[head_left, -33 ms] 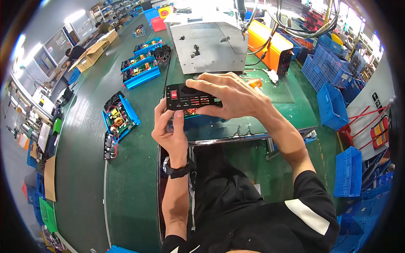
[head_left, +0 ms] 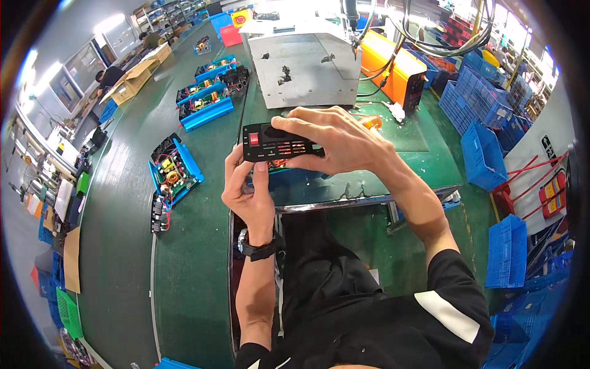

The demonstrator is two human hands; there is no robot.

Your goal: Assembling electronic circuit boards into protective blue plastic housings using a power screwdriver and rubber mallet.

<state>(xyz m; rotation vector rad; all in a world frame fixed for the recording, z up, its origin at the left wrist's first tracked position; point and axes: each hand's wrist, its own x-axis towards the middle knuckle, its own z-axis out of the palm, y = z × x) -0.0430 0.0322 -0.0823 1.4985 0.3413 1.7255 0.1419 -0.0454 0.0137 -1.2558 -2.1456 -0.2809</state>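
Both of my hands hold a black panel point(head_left: 282, 142) with a red rocker switch point(head_left: 254, 139) and slots, above the near left part of the green bench. My left hand point(head_left: 249, 194) pinches its lower left edge, with the thumb in front. My right hand point(head_left: 344, 138) grips the right end, fingers along the top and thumb underneath. Red wires and part of a blue housing point(head_left: 295, 177) show behind and below the panel; my hands and the panel hide most of it. To the left, an open blue housing with a circuit board point(head_left: 174, 172) lies on the green belt.
Several more blue housings with boards point(head_left: 209, 111) lie farther up the belt. A grey metal machine point(head_left: 307, 67) stands behind my hands, beside an orange case point(head_left: 393, 67). Black cables point(head_left: 455, 49) hang at the upper right. Blue crates point(head_left: 482, 157) stand right of the bench point(head_left: 424, 166).
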